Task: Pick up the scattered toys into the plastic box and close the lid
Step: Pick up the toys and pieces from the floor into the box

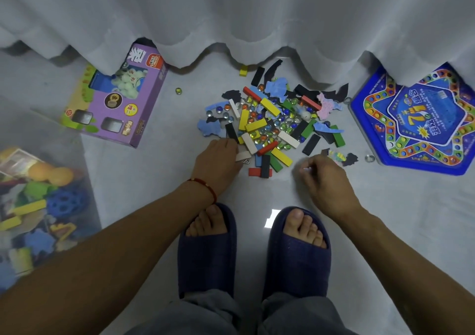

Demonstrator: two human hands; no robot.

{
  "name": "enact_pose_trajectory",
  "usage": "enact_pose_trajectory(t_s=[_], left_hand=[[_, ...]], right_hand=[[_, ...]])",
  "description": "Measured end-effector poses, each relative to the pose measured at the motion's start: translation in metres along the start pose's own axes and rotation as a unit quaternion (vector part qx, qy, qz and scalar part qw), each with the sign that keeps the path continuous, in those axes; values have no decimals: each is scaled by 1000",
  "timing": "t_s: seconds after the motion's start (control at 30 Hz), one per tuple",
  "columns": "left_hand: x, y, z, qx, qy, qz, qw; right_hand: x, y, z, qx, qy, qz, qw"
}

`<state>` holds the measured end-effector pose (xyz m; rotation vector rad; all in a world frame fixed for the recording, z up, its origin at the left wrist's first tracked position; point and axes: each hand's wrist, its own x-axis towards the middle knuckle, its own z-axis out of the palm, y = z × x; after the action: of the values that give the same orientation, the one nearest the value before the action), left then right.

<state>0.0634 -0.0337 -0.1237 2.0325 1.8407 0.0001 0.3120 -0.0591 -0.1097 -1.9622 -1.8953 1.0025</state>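
A heap of scattered toys [272, 124] lies on the grey floor: coloured wooden blocks, glass marbles and foam animal shapes. My left hand [218, 160] rests at the heap's near left edge, its fingers closed on a white block [243, 155]. My right hand [323, 178] hovers at the heap's near right edge with fingers curled around something small; what it holds is unclear. The clear plastic box [51, 155] stands at the far left, partly filled with toys. No lid is in view.
A purple game box [115, 103] lies left of the heap, and a blue star-patterned game case [421, 119] lies to the right. A grey curtain [231, 13] hangs behind. A stray marble [178, 91] and a yellow block [243, 70] sit apart. My slippered feet [254, 252] stand just below the heap.
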Motion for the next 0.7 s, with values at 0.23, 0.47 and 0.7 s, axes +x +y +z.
enact_pose_trajectory(t_s=[0.23,0.47,0.7], left_hand=[[-1,5,-8,87,-100,-42,990],[4,14,-3,169,-136,-37,976],[-4,4,-3,80,-118,-36,989]], right_hand=[[-6,-32,4,229,-75,135,961],[-2,-53,22,-65,-94,-68,991],[2,-56,50,-163,-41,-3,986]])
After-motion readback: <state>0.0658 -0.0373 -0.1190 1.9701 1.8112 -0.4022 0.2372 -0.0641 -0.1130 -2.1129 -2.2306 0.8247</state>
